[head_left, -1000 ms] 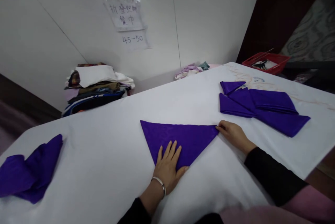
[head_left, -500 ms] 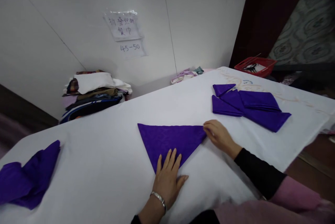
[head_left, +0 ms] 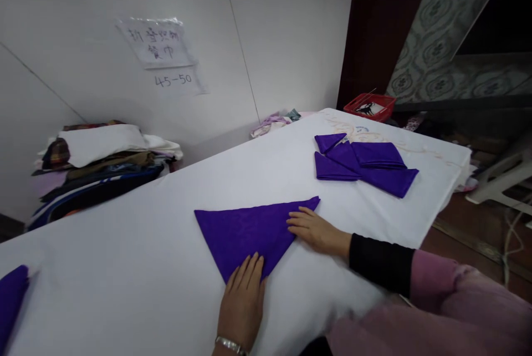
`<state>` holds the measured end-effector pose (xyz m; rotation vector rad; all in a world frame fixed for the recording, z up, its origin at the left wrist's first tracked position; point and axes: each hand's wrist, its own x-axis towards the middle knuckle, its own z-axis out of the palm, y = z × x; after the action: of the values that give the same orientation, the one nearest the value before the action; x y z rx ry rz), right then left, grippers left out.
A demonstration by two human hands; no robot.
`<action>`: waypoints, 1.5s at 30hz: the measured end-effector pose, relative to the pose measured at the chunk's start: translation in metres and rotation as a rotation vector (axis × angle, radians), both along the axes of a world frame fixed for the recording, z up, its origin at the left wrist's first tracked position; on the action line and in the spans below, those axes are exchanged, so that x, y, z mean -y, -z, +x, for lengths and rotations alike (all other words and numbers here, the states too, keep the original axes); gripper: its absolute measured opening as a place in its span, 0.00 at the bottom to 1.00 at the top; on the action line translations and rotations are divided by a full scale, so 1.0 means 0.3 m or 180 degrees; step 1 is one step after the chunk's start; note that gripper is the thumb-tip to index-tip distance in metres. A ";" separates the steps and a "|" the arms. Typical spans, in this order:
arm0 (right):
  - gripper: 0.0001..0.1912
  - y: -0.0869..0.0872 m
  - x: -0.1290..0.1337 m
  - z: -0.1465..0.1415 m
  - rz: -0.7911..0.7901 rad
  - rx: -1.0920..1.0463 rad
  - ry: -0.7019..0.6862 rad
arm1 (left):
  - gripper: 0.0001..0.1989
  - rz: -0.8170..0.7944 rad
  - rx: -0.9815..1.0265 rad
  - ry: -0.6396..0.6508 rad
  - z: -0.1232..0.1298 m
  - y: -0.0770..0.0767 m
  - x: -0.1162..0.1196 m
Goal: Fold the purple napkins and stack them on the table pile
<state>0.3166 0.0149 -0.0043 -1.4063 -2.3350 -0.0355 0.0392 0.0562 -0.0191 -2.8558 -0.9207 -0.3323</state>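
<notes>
A purple cloth napkin (head_left: 249, 228), folded into a triangle, lies on the white-covered table with its long edge away from me. My left hand (head_left: 243, 295), with a silver bangle at the wrist, rests flat over the near corner, its fingers extended on the cloth. On the right side of the triangle my right hand (head_left: 313, 229) lies with its fingers stretched over the fabric, just short of the right tip. That tip shows small uneven layers. The near corner is hidden under my left hand.
Folded purple napkins (head_left: 361, 164) lie at the right of the table. Another purple cloth (head_left: 12, 300) is cut off at the left edge. A pile of folded clothes (head_left: 112, 162) sits by the wall, and a red basket (head_left: 369, 115) stands beyond the far right end.
My right hand has let go of the triangle's right tip and now lies flat on the cloth. My left hand's fingers have drawn together. The view has turned right.
</notes>
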 end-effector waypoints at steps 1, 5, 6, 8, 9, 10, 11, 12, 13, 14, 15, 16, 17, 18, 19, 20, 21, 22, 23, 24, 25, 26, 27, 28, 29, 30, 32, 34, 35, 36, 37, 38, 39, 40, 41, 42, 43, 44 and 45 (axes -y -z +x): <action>0.19 0.006 -0.001 0.030 0.0065 0.0035 0.0080 | 0.21 0.0034 0.0027 0.0022 -0.004 0.003 -0.001; 0.18 0.014 -0.008 0.139 0.0173 0.0183 0.0408 | 0.24 0.0127 0.0034 0.0067 -0.016 0.013 -0.001; 0.18 0.014 -0.012 0.162 0.0161 0.0225 0.0472 | 0.26 0.0137 0.0031 0.0063 -0.018 0.015 -0.001; 0.18 0.013 -0.021 0.199 0.0163 0.0296 0.0577 | 0.29 0.0129 0.0037 0.0050 -0.021 0.018 0.000; 0.19 0.013 -0.026 0.213 0.0179 0.0320 0.0614 | 0.30 0.0117 0.0041 0.0051 -0.023 0.018 0.001; 0.19 0.014 -0.029 0.223 0.0199 0.0339 0.0634 | 0.32 0.0104 0.0033 0.0050 -0.024 0.018 0.002; 0.20 0.015 -0.032 0.231 0.0210 0.0355 0.0641 | 0.32 0.0101 0.0010 0.0039 -0.024 0.017 0.003; 0.20 0.017 -0.034 0.235 0.0203 0.0376 0.0641 | 0.33 0.0110 -0.0029 0.0017 -0.024 0.016 0.004; 0.20 0.019 -0.034 0.237 0.0171 0.0408 0.0637 | 0.33 0.0125 -0.0087 -0.0015 -0.024 0.015 0.005; 0.21 0.021 -0.034 0.238 0.0116 0.0450 0.0641 | 0.34 0.0144 -0.0157 -0.0047 -0.023 0.013 0.007; 0.21 0.021 -0.033 0.237 0.0044 0.0498 0.0648 | 0.34 0.0163 -0.0235 -0.0075 -0.022 0.012 0.008; 0.21 0.021 -0.032 0.236 -0.0035 0.0542 0.0656 | 0.34 0.0181 -0.0308 -0.0096 -0.021 0.011 0.010; 0.22 0.020 -0.030 0.235 -0.0117 0.0575 0.0667 | 0.34 0.0194 -0.0366 -0.0102 -0.021 0.011 0.012; 0.22 0.019 -0.027 0.234 -0.0199 0.0594 0.0671 | 0.34 0.0198 -0.0407 -0.0095 -0.021 0.012 0.014; 0.22 0.018 -0.024 0.235 -0.0280 0.0596 0.0662 | 0.33 0.0192 -0.0431 -0.0084 -0.022 0.013 0.015; 0.22 0.017 -0.021 0.236 -0.0354 0.0578 0.0648 | 0.33 0.0176 -0.0439 -0.0071 -0.023 0.015 0.016; 0.22 0.016 -0.016 0.238 -0.0418 0.0544 0.0631 | 0.33 0.0151 -0.0438 -0.0060 -0.025 0.017 0.017; 0.22 0.016 -0.012 0.241 -0.0473 0.0499 0.0610 | 0.32 0.0120 -0.0435 -0.0055 -0.027 0.019 0.018; 0.23 0.017 -0.007 0.245 -0.0516 0.0449 0.0582 | 0.32 0.0093 -0.0433 -0.0054 -0.029 0.021 0.019; 0.23 0.017 -0.002 0.248 -0.0551 0.0402 0.0547 | 0.32 0.0069 -0.0433 -0.0065 -0.030 0.022 0.020; 0.24 0.018 0.002 0.253 -0.0579 0.0364 0.0515 | 0.31 0.0049 -0.0430 -0.0067 -0.030 0.022 0.021; 0.24 0.018 0.005 0.257 -0.0606 0.0341 0.0480 | 0.29 0.0031 -0.0418 -0.0060 -0.031 0.021 0.022; 0.24 0.017 0.007 0.261 -0.0633 0.0332 0.0446 | 0.27 0.0017 -0.0390 -0.0047 -0.031 0.020 0.024; 0.24 0.014 0.008 0.266 -0.0659 0.0337 0.0414 | 0.25 0.0007 -0.0346 -0.0027 -0.031 0.018 0.025; 0.24 0.011 0.007 0.270 -0.0684 0.0354 0.0379 | 0.23 0.0000 -0.0297 -0.0005 -0.032 0.016 0.027; 0.24 0.006 0.004 0.274 -0.0708 0.0385 0.0339 | 0.23 -0.0008 -0.0256 0.0009 -0.033 0.013 0.027; 0.24 -0.005 -0.004 0.279 -0.0738 0.0495 0.0245 | 0.23 -0.0011 -0.0237 0.0009 -0.037 0.009 0.026; 0.23 -0.016 -0.015 0.280 -0.0723 0.0673 0.0147 | 0.24 -0.0026 -0.0328 -0.0020 -0.040 0.006 0.022; 0.23 -0.020 -0.021 0.279 -0.0694 0.0778 0.0101 | 0.26 -0.0041 -0.0391 -0.0048 -0.041 0.004 0.020; 0.22 -0.024 -0.027 0.277 -0.0655 0.0881 0.0059 | 0.28 -0.0061 -0.0451 -0.0076 -0.041 0.002 0.018; 0.22 -0.027 -0.032 0.274 -0.0606 0.0977 0.0020 | 0.30 -0.0085 -0.0498 -0.0104 -0.040 -0.001 0.017; 0.21 -0.029 -0.037 0.271 -0.0551 0.1055 -0.0008 | 0.32 -0.0113 -0.0528 -0.0127 -0.039 -0.005 0.016; 0.21 -0.029 -0.041 0.267 -0.0496 0.1115 -0.0027 | 0.33 -0.0136 -0.0540 -0.0145 -0.037 -0.009 0.015; 0.21 -0.030 -0.044 0.264 -0.0442 0.1155 -0.0033 | 0.33 -0.0150 -0.0539 -0.0163 -0.037 -0.013 0.015; 0.21 -0.029 -0.047 0.260 -0.0391 0.1183 -0.0026 | 0.34 -0.0154 -0.0526 -0.0176 -0.038 -0.017 0.014; 0.20 -0.029 -0.049 0.257 -0.0349 0.1198 -0.0014 | 0.35 -0.0151 -0.0504 -0.0196 -0.041 -0.020 0.012; 0.20 -0.029 -0.050 0.254 -0.0315 0.1200 0.0006 | 0.35 -0.0139 -0.0481 -0.0223 -0.046 -0.023 0.010; 0.19 -0.030 -0.048 0.250 -0.0285 0.1190 0.0028 | 0.36 -0.0117 -0.0466 -0.0253 -0.054 -0.025 0.006; 0.18 -0.031 -0.045 0.245 -0.0258 0.1170 0.0051 | 0.36 -0.0086 -0.0469 -0.0281 -0.065 -0.027 0.002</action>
<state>0.3900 0.0284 0.0049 -1.5687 -2.6450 -0.2241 0.0197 0.0554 -0.0111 -2.8072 -1.0251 -0.0995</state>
